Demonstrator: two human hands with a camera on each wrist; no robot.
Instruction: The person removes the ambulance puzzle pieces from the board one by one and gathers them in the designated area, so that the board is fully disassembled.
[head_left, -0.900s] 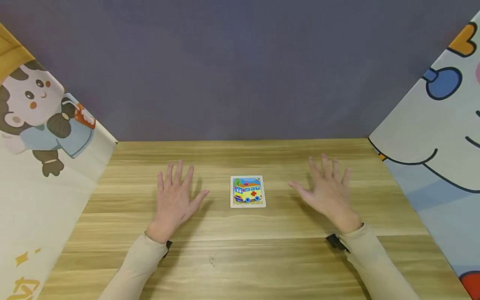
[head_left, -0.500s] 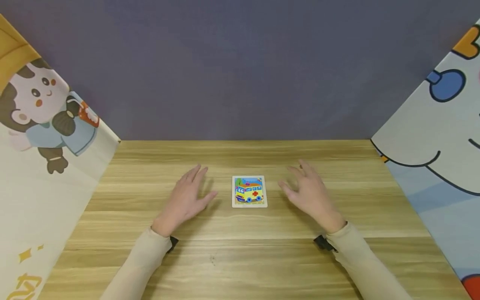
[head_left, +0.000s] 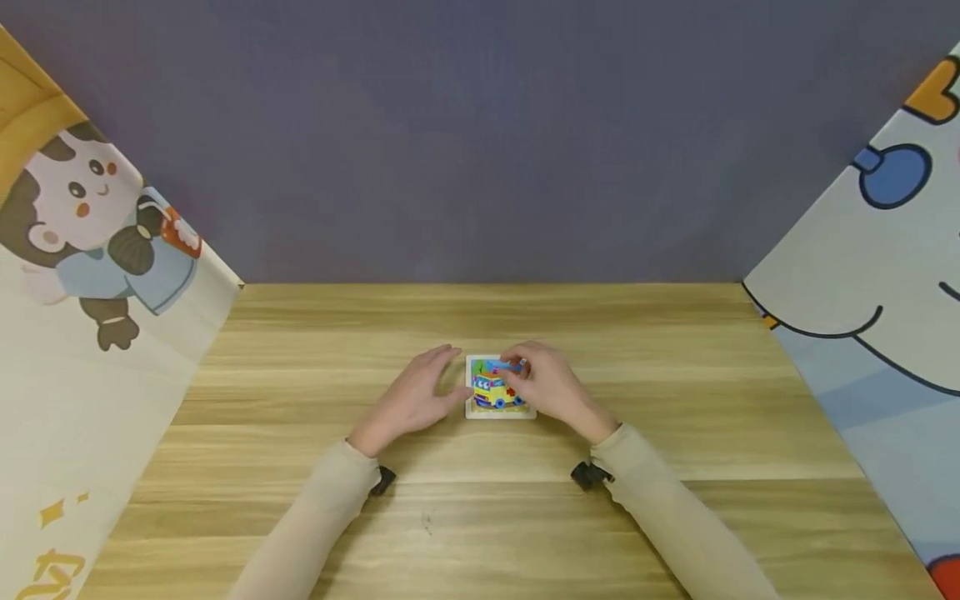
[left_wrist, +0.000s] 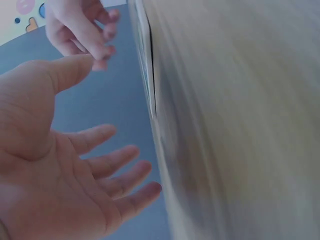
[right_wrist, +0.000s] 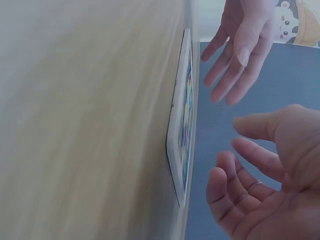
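Note:
A small square picture puzzle (head_left: 495, 403) with a white frame and a yellow ambulance lies flat on the wooden table. At its left edge hovers my left hand (head_left: 416, 400), fingers extended and thumb apart, holding nothing. My right hand (head_left: 551, 383) is over the puzzle's upper right part and covers that corner in the head view. In the right wrist view the right hand (right_wrist: 265, 180) has bent fingers with a gap to the thumb, above the puzzle's face (right_wrist: 186, 125). The left wrist view shows the left palm (left_wrist: 55, 185) beside the puzzle's thin edge (left_wrist: 148, 60).
The wood-grain table (head_left: 480, 533) extends around both forearms. A dark grey panel (head_left: 480, 142) stands at the back. Cartoon-printed side panels rise at left (head_left: 75, 400) and right (head_left: 840, 275). Black straps (head_left: 590, 476) sit at the wrists.
Both hands have moved inward from wide apart to the puzzle. The right hand's fingers have bent and now overlap the puzzle; the left hand has turned with its palm facing inward.

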